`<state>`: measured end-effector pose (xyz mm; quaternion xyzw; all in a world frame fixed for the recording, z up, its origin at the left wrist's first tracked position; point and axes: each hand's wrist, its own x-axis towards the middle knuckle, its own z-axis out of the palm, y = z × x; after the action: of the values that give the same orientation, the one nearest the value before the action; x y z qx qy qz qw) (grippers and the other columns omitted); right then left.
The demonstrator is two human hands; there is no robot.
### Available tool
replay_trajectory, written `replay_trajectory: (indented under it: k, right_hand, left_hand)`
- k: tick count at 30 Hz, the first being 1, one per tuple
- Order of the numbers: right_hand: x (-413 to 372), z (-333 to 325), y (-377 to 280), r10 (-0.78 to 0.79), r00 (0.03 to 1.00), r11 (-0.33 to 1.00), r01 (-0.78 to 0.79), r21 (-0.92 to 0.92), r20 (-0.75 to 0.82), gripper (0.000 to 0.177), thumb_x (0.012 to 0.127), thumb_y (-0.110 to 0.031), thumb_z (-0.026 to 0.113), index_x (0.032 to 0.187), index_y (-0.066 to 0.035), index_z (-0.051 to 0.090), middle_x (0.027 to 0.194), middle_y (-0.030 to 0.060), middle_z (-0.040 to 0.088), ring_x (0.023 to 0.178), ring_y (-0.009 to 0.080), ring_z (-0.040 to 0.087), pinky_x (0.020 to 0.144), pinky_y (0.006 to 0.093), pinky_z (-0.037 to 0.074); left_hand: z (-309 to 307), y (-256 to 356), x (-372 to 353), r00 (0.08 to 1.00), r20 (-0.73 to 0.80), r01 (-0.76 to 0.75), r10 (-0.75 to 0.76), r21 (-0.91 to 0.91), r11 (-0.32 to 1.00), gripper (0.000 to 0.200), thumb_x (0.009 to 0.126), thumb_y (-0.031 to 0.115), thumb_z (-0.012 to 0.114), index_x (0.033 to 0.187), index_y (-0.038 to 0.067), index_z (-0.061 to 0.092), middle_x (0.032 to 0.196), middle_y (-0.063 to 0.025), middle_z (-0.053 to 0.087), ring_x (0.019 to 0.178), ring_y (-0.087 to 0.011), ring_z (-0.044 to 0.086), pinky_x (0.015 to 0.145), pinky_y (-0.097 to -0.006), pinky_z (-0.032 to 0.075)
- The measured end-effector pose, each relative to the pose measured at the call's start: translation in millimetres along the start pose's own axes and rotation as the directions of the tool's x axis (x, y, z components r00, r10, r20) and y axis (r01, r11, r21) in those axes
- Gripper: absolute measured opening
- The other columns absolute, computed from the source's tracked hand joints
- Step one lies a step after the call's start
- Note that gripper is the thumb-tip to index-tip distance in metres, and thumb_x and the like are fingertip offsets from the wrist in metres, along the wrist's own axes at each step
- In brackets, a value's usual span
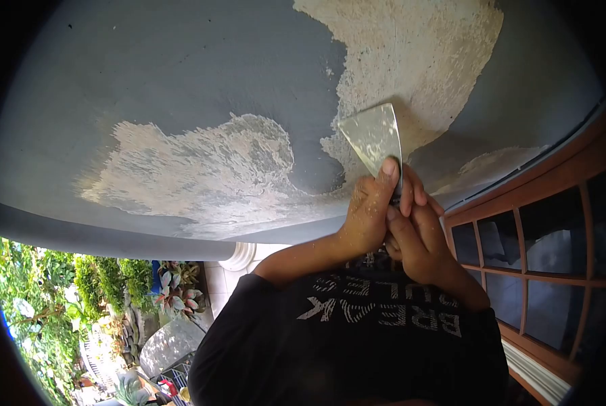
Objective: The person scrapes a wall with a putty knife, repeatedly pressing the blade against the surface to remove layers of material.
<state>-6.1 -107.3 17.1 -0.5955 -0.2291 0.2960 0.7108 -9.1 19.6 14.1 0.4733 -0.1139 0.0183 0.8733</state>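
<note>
Both my hands are wrapped around a putty knife with a wide metal blade (374, 135). My left hand (367, 211) is closed near the base of the blade, its thumb lying against the metal. My right hand (421, 243) grips lower down, around the handle, which is mostly hidden by the fingers. The blade points up and lies over a bare, rough beige patch (418, 74) in the grey painted surface (181, 74). Pale flecks cling to the blade and to my left hand and wrist.
Another rough, stripped patch (208, 169) spreads to the left. A brown-framed paned window (523, 271) stands on the right. At the lower left are green plants (107, 284), a round glass-like tabletop (171, 345) and a white column moulding (239, 257).
</note>
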Motion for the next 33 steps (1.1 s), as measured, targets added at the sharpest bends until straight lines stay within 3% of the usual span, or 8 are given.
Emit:
replay_trajectory:
  k: [4, 13, 14, 20, 23, 26, 29, 33]
  right_hand:
    - [9, 10, 3, -0.092, 0.994, 0.996, 0.093, 0.005, -0.064, 0.008, 0.096, -0.008, 0.044, 0.098, 0.0, 0.045, 0.069, 0.0016, 0.049, 0.056, 0.0044, 0.047, 0.048, 0.0214, 0.036]
    - [9, 18, 4, -0.057, 0.993, 0.994, 0.065, 0.085, -0.1, 0.007, 0.096, -0.008, 0.045, 0.097, -0.002, 0.045, 0.067, -0.0003, 0.048, 0.054, 0.0035, 0.043, 0.046, 0.0205, 0.032]
    - [7, 14, 3, -0.042, 0.995, 0.995, 0.05, 0.09, -0.086, 0.006, 0.096, -0.008, 0.045, 0.097, -0.002, 0.044, 0.067, -0.0003, 0.047, 0.053, 0.0033, 0.043, 0.046, 0.0204, 0.032]
    - [8, 24, 7, -0.035, 0.99, 0.983, 0.06, 0.175, -0.139, 0.006, 0.096, -0.009, 0.044, 0.095, -0.004, 0.042, 0.065, -0.001, 0.046, 0.05, 0.0033, 0.04, 0.044, 0.0208, 0.03]
    - [9, 25, 11, -0.019, 0.993, 0.981, 0.041, 0.19, -0.116, 0.006, 0.097, -0.009, 0.043, 0.095, -0.004, 0.041, 0.064, -0.0011, 0.045, 0.048, 0.0037, 0.039, 0.043, 0.0208, 0.03]
    - [5, 31, 14, -0.02, 0.99, 0.983, 0.045, 0.18, -0.138, 0.006, 0.097, -0.009, 0.043, 0.095, -0.005, 0.041, 0.063, -0.0014, 0.044, 0.047, 0.0039, 0.039, 0.043, 0.0207, 0.03]
    - [7, 42, 8, -0.03, 0.978, 0.979, 0.07, 0.191, -0.207, 0.006, 0.097, -0.01, 0.044, 0.094, -0.005, 0.041, 0.061, -0.0018, 0.043, 0.046, 0.004, 0.038, 0.042, 0.0209, 0.029]
    - [6, 52, 15, -0.071, 0.956, 0.964, 0.139, 0.227, -0.285, 0.007, 0.097, -0.01, 0.043, 0.093, -0.004, 0.043, 0.061, -0.0021, 0.043, 0.046, 0.0041, 0.037, 0.042, 0.0212, 0.028]
  left_hand:
    - [0, 5, 1, 0.999, -0.039, 0.005, -0.005, 0.004, 1.0, 0.058, 0.102, 0.043, 0.025, 0.064, 0.003, 0.043, 0.078, -0.0106, 0.053, 0.08, -0.0264, 0.065, 0.069, -0.0302, 0.052]
    - [-4, 10, -1, 0.999, -0.01, 0.033, -0.033, -0.021, 0.999, 0.059, 0.102, 0.042, 0.026, 0.062, 0.002, 0.044, 0.078, -0.0113, 0.054, 0.081, -0.0259, 0.065, 0.069, -0.0302, 0.052]
    - [-4, 13, -1, 0.998, 0.025, 0.052, -0.053, 0.056, 0.997, 0.056, 0.101, 0.042, 0.024, 0.064, 0.003, 0.04, 0.08, -0.0121, 0.05, 0.083, -0.0309, 0.065, 0.073, -0.0366, 0.053]
    - [-16, 9, -3, 0.993, 0.071, 0.086, -0.092, 0.081, 0.993, 0.058, 0.101, 0.043, 0.025, 0.063, 0.003, 0.042, 0.081, -0.012, 0.051, 0.084, -0.0319, 0.065, 0.073, -0.0366, 0.053]
    - [-14, 14, -3, 0.994, 0.064, 0.088, -0.092, 0.055, 0.995, 0.058, 0.102, 0.043, 0.028, 0.064, 0.002, 0.045, 0.079, -0.0118, 0.055, 0.082, -0.0253, 0.065, 0.071, -0.0292, 0.051]
    - [-21, 10, -5, 0.99, 0.107, 0.079, -0.088, 0.089, 0.993, 0.058, 0.102, 0.043, 0.028, 0.064, 0.002, 0.046, 0.08, -0.0113, 0.055, 0.084, -0.0247, 0.064, 0.073, -0.0295, 0.05]
    - [-23, 17, -6, 0.983, 0.129, 0.115, -0.13, 0.12, 0.986, 0.06, 0.101, 0.045, 0.025, 0.063, 0.003, 0.043, 0.082, -0.0116, 0.052, 0.085, -0.0317, 0.065, 0.074, -0.0356, 0.053]
    - [-23, 21, -10, 0.979, 0.144, 0.134, -0.145, 0.082, 0.988, 0.059, 0.102, 0.043, 0.028, 0.064, 0.002, 0.046, 0.08, -0.0102, 0.055, 0.083, -0.0239, 0.063, 0.073, -0.0299, 0.049]
